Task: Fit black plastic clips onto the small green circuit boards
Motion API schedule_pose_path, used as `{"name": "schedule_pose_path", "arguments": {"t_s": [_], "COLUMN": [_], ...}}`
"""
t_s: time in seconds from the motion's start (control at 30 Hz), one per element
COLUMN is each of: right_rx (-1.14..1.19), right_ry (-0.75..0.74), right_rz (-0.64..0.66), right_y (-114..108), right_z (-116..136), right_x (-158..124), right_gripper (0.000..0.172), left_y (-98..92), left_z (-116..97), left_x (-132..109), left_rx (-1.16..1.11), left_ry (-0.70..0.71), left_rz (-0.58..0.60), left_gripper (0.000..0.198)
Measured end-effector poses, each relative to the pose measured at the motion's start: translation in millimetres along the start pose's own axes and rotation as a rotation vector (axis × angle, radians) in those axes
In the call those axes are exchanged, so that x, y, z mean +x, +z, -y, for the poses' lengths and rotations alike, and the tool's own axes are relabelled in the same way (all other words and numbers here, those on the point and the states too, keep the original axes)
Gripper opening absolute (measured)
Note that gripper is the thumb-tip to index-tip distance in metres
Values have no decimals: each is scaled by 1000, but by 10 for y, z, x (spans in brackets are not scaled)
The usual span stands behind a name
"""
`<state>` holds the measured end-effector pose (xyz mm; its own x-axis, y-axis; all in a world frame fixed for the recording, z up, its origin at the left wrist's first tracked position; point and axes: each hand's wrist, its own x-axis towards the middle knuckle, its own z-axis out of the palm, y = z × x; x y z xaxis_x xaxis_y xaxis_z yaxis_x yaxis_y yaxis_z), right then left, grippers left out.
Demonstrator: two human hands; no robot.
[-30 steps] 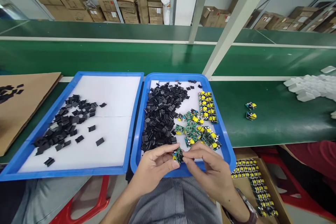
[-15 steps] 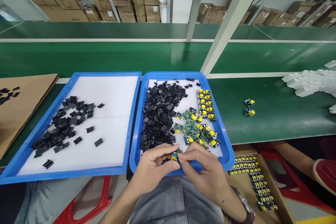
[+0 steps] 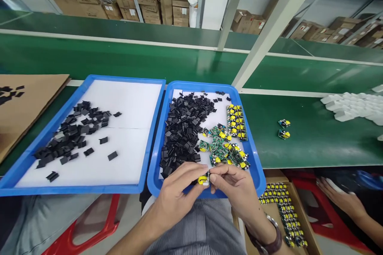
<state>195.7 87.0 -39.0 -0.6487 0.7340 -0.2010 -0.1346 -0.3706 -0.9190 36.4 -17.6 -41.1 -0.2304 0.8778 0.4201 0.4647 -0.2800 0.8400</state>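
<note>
A small circuit board with a yellow component (image 3: 202,179) is held over the front edge of the right blue tray (image 3: 259,179). My left hand (image 3: 181,191) pinches it between thumb and fingers. My right hand (image 3: 235,185) is closed at its right side, thumb and fingertips against the board's edge; any small part between them is hidden. Just beyond my hands lie a loose heap of green circuit boards (image 3: 220,149) and a big pile of black folded pieces (image 3: 182,131). Neat rows of boards with yellow parts (image 3: 236,121) stand along the tray's right side.
Another blue tray (image 3: 119,189) with black pieces (image 3: 74,131) stands to the left, beside cardboard (image 3: 36,107). Two boards (image 3: 284,128) and white parts (image 3: 353,105) lie on the green bench at right. Below is a carton of boards (image 3: 312,227), near a co-worker's hand (image 3: 341,199).
The board has turned in my fingers, its yellow component now facing me more. My view has tilted slightly. At the right, the co-worker's hand has come into view.
</note>
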Motion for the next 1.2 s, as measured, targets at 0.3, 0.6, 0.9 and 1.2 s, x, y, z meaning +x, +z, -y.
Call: {"name": "schedule_pose_path", "arguments": {"t_s": [0.3,0.6,0.9,1.2], "right_rx": [-18,13,-97,-182], "right_ry": [19,169,135,111], "right_rz": [-27,147,235,194], "right_y": [49,-104,-64,-97], "right_z": [74,134,198,207], "right_x": [1,32,17,20], "right_gripper": [15,18,25,24], "left_y": [57,13,10,39], "left_z": [-62,-14,27,33], "left_x": [21,-10,-36,-15], "left_rx": [26,-73,-150,-95], "left_ry": [-14,-117,36,30], "left_rz": [-158,-67,-34,-26], "left_gripper": [40,42,52,50]}}
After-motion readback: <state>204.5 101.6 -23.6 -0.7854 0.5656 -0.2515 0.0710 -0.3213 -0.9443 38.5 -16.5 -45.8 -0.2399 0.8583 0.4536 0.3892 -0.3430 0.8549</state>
